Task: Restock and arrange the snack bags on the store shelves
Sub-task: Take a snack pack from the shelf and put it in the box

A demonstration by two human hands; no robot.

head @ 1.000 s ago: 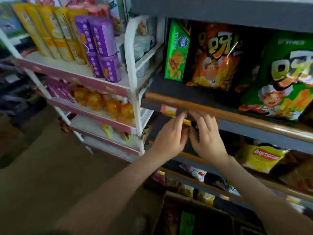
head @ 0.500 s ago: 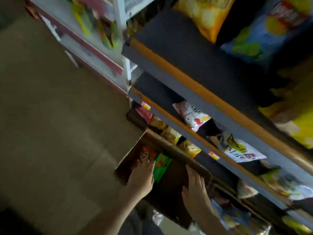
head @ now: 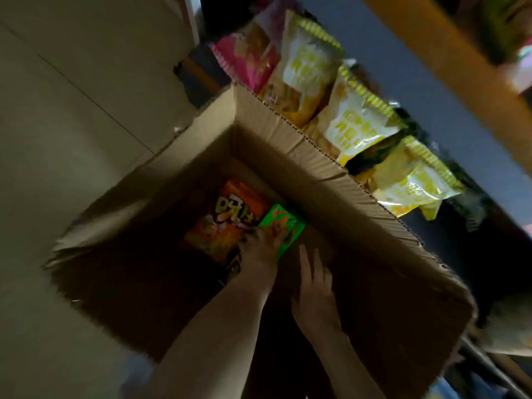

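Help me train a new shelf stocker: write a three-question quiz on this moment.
1. True or false: the right hand holds a bag.
2. Which hand touches the bags in the cardboard box? A) left hand B) right C) neither
3. Fill in: beside the orange bag lies a ____ one.
Key: 1 false, its fingers are straight and hold nothing; 2 A; 3 green bag.
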